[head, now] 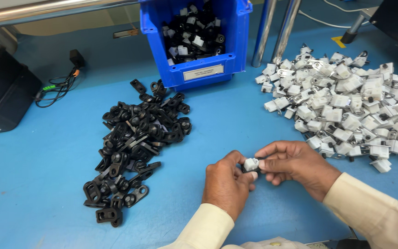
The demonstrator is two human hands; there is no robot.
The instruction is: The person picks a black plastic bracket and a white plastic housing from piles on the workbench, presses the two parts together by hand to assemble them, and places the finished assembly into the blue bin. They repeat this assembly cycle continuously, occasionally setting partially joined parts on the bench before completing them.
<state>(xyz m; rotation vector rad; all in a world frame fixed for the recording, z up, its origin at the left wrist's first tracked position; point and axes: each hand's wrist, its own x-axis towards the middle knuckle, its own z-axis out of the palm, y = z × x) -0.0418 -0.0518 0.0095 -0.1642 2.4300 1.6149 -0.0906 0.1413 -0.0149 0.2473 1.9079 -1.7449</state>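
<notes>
My left hand (226, 184) and my right hand (295, 166) meet over the blue table, both pinching one small white plastic connector (250, 163) between fingertips. A dark piece shows just behind it in my left fingers, mostly hidden. A heap of black plastic clips (134, 147) lies to the left of my hands. A larger heap of white connectors with metal tabs (351, 110) lies to the right, close to my right hand.
A blue bin (236, 32) holding mixed black-and-white assembled parts stands at the back centre. Two metal poles (277, 32) rise beside it. A black box (1, 92) and cables (58, 85) sit at the far left. The blue table (38, 175) runs under everything.
</notes>
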